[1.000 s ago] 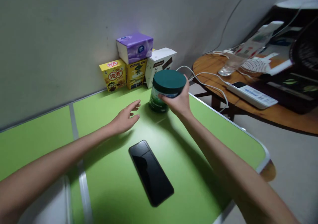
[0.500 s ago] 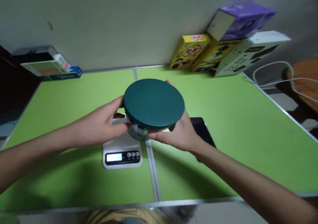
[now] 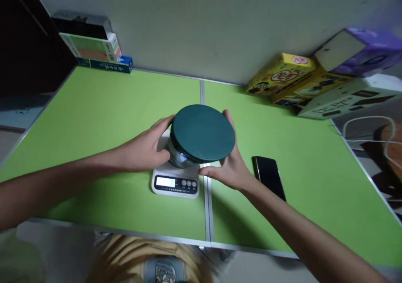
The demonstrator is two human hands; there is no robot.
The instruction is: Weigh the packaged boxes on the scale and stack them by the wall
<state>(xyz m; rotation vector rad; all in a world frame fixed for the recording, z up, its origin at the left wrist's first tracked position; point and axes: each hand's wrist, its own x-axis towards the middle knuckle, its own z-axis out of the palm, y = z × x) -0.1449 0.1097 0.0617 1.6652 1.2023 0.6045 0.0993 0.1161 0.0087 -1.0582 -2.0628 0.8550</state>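
Both hands are on the jar: my left hand (image 3: 143,149) is curved against its left side, thumb low on the clear wall and forefinger up by the rim, while my right hand (image 3: 231,168) wraps the opposite side, thumb in front and a fingertip showing past the far edge. Grip: closed around the jar from two sides. The jar (image 3: 179,157) is over the white kitchen scale (image 3: 176,186), its broad dark green lid (image 3: 203,133) on and facing up toward me. Whether the base bears on the weighing plate or sits slightly above it, I cannot tell. The scale's display (image 3: 165,182) is lit, the figure too small to read; three round buttons are to its right. The scale lies on the green table (image 3: 125,107), just left of the metal strip (image 3: 208,216) that divides the top. A dark phone (image 3: 269,176) lies flat to the right, partly behind my forearm. Rear left corner: a stack of flat boxes (image 3: 94,48) against the wall. Rear right: yellow boxes (image 3: 279,75), a purple pack (image 3: 370,52) and a white box (image 3: 348,94), grouped close. A white cable (image 3: 367,117) loops beyond the right edge.
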